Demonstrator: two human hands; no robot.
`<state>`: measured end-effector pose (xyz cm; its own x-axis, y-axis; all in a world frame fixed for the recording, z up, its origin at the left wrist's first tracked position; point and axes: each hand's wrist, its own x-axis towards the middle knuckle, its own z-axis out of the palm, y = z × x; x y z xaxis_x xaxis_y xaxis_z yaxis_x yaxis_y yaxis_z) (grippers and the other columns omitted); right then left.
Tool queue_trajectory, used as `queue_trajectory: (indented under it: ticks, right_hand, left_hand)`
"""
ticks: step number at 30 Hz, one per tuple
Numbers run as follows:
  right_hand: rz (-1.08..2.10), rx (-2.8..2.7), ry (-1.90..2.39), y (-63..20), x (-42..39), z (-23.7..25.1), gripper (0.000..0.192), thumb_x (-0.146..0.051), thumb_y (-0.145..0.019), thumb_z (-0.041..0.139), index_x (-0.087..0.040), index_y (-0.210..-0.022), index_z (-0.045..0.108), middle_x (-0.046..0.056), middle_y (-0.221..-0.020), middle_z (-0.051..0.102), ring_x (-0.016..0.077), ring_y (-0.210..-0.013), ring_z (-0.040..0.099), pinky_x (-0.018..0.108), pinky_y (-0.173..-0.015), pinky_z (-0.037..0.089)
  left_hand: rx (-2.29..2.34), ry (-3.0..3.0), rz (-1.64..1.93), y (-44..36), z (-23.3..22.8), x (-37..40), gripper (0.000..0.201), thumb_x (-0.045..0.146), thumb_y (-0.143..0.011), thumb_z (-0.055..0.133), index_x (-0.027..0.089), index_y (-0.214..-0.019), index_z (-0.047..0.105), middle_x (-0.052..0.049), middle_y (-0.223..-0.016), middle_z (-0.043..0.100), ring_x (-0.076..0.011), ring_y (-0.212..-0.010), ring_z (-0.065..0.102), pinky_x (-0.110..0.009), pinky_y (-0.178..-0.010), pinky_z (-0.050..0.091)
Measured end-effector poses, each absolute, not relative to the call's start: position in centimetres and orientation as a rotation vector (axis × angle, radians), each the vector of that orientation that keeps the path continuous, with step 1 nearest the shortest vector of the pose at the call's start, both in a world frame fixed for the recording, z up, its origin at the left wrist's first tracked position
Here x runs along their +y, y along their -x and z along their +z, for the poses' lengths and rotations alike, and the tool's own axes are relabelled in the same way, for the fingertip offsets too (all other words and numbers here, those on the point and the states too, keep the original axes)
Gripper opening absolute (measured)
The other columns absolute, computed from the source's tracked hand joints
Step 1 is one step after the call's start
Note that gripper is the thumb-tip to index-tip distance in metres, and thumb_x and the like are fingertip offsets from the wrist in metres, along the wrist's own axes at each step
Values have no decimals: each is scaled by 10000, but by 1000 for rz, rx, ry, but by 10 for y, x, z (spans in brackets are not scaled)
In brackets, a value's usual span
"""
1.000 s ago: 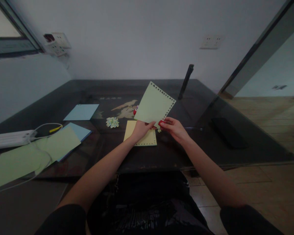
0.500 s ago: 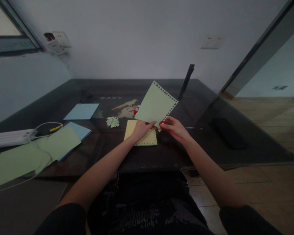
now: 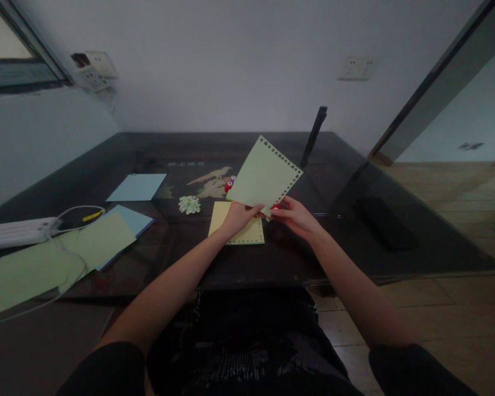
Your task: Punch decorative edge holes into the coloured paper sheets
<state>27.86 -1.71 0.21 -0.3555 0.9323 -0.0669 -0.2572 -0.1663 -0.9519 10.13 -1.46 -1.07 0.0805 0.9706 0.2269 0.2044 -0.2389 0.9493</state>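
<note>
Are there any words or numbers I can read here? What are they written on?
Pale characters above the bird picture under the glass table: too blurred to read.
Green sheet in the left hand and right hand: punched holes only, no writing.
Yellow sheet: no writing.

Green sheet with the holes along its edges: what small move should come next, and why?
Probably slide the green sheet a little further through the red punch and press again. The left hand holds its lower corner, the right hand has the punch at the right edge, and the holes already run along the top and right edges down to the punch.
</note>
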Motion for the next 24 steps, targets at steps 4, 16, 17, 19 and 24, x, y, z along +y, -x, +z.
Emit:
queue_trajectory:
  ticks: [4,16,17,19,24]
  right_hand:
    - [1688,-1172,874,-280,-14,0,397,-163,-554,799,-206,-898,607,12,-873,619,144,-765,582,334,-754,510]
    - [1593,-1121,897,-282,-15,3,351,-259,-580,806,-210,-858,597,-4,-810,628,148,-744,632,358,-784,530]
    - [1586,-1117,900,-283,-15,3,341,-266,-588,802,-210,-855,597,-2,-814,630,150,-745,635,367,-795,529]
    - [1575,-1113,908,-284,-14,3,312,-283,-610,790,-211,-848,601,1,-815,632,153,-752,639,376,-809,526]
    - [1515,-1108,963,-285,-14,4,275,-348,-653,763,-217,-843,613,11,-825,645,167,-750,647,362,-738,540]
  left_hand:
    - [1192,-1571,1207,-101,-10,-15,142,182,-759,638,98,-873,621,-109,-848,728,-147,-609,680,-232,-578,549]
    - [1259,-1540,1257,-92,-7,-11,153,238,-767,653,100,-831,641,-87,-702,721,-192,-665,698,-270,-646,552]
    - [1255,-1534,1260,-92,-6,-11,153,235,-766,653,98,-832,640,-88,-705,721,-190,-667,698,-268,-645,552]
    - [1249,-1525,1261,-93,-5,-11,152,224,-769,649,94,-846,637,-93,-732,725,-181,-656,695,-261,-628,550]
    - [1265,-1516,1249,-95,-3,-11,124,192,-776,632,97,-856,628,-88,-743,728,-154,-594,678,-242,-578,543]
